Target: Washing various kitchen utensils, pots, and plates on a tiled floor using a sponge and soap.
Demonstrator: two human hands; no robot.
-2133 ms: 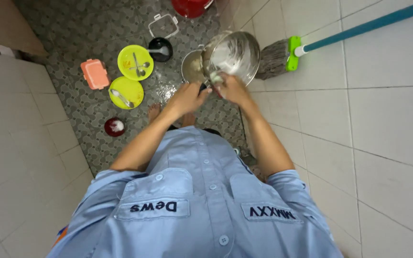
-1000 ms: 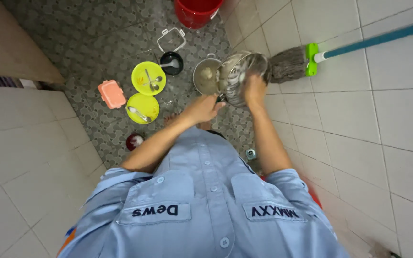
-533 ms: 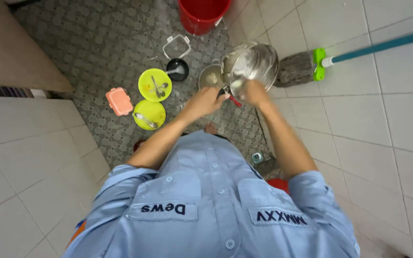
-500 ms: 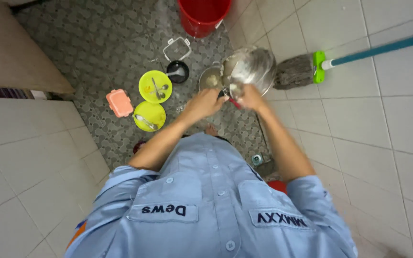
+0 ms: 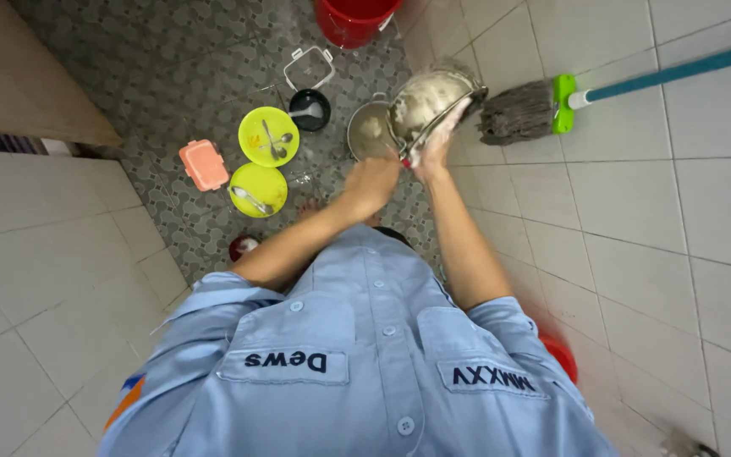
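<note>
Pot [image 5: 429,101] tilted further, soapy inside showing; right hand [image 5: 435,148] grips rim, left hand [image 5: 371,182] closed just beside.

Left of the hands, two yellow-green plates [image 5: 269,135] holding spoons [image 5: 250,199] lie on the pebbled floor [image 5: 171,76] beside a pink lidded box [image 5: 204,164], a red bucket [image 5: 353,19] stands beyond, and a mop [image 5: 524,110] lies right.

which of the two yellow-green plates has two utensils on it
The farther plate, beside the small black pot, holds two utensils. The nearer plate, next to the pink box, carries one spoon.
</note>
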